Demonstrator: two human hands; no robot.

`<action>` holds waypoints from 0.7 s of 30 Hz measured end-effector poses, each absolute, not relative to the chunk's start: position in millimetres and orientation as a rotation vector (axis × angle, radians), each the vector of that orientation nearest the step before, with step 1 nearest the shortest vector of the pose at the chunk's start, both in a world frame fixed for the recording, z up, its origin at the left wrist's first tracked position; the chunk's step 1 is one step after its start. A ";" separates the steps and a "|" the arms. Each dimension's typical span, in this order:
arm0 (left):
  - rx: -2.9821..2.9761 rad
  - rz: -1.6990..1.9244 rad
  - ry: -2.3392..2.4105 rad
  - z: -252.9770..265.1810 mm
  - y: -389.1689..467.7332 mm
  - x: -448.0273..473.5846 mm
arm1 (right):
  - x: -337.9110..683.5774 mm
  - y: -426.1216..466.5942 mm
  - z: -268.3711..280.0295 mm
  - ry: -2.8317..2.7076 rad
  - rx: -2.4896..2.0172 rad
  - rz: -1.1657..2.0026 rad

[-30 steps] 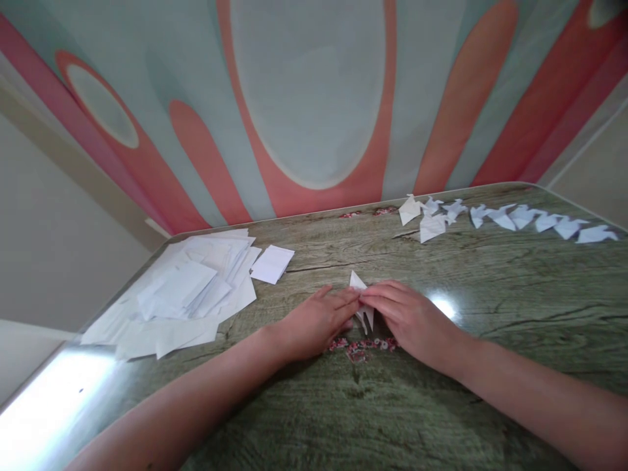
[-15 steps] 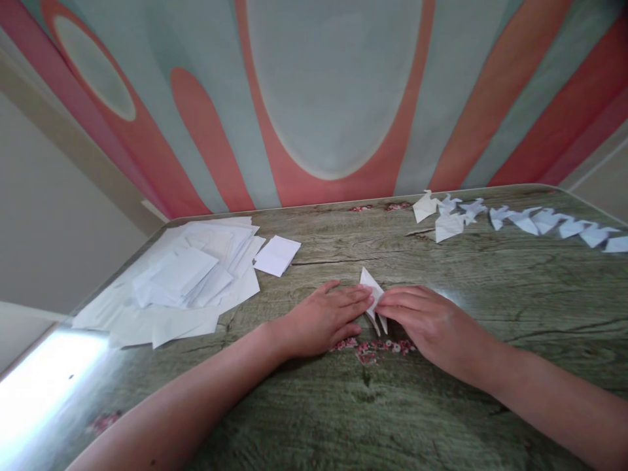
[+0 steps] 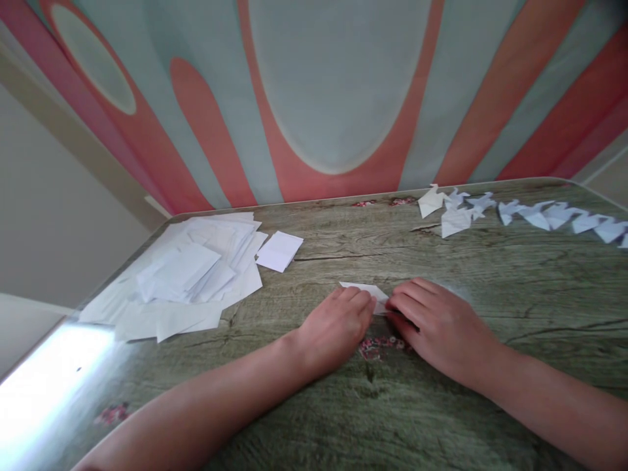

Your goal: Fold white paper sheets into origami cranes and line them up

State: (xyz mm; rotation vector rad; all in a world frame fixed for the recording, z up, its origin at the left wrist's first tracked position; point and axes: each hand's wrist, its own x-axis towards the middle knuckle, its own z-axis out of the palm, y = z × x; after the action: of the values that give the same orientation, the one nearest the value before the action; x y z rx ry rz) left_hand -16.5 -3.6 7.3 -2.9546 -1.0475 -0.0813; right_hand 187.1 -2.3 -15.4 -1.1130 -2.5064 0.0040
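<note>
A small piece of folded white paper [image 3: 366, 288] lies sideways between my two hands, low over the wooden table. My left hand [image 3: 338, 322] is closed on its near side, fingers curled and covering much of it. With fingertips pinched together, my right hand [image 3: 432, 317] grips the paper's right end. The paper's left tip pokes out above my left knuckles; its lower part is hidden behind the fingers.
A wide pile of loose white sheets [image 3: 235, 278] covers the table's left side. Beside it sits a small stack of white paper squares [image 3: 279, 251]. Several folded paper birds [image 3: 456, 222] stand in a row at the back right, before the patterned wall [image 3: 338, 186].
The folded paper has turned from pointing away from me to lying sideways. My left hand has gone from flat on it to curled around it. The view has shifted slightly.
</note>
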 end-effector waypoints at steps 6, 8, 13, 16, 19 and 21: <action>-2.906 -0.166 -1.032 2.9 1.2 -12.1 | 186.2 -4.8 -12.7 -2.586 -1.076 -0.111; -2.873 -0.176 -1.010 2.6 0.7 -11.6 | 187.1 -4.7 -13.3 -2.566 -1.091 -0.057; -2.829 -0.134 -0.956 1.4 -2.3 -13.6 | 189.5 -2.8 -13.7 -2.461 -1.170 0.213; -2.840 -0.113 -0.939 1.4 -2.3 -13.7 | 189.7 -2.2 -13.1 -2.446 -1.206 0.364; -2.858 -0.123 -0.922 2.9 -1.7 -12.3 | 188.4 -3.1 -13.3 -2.471 -1.222 0.318; -2.857 -0.130 -0.910 4.0 -1.5 -11.4 | 186.4 -4.8 -13.8 -2.508 -1.219 0.198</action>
State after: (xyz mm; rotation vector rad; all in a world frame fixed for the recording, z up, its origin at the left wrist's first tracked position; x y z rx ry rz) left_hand -11.4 -1.5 4.0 -2.8569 -0.9097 -0.1302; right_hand 186.4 -4.8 -13.8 -1.2187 -2.5083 0.1982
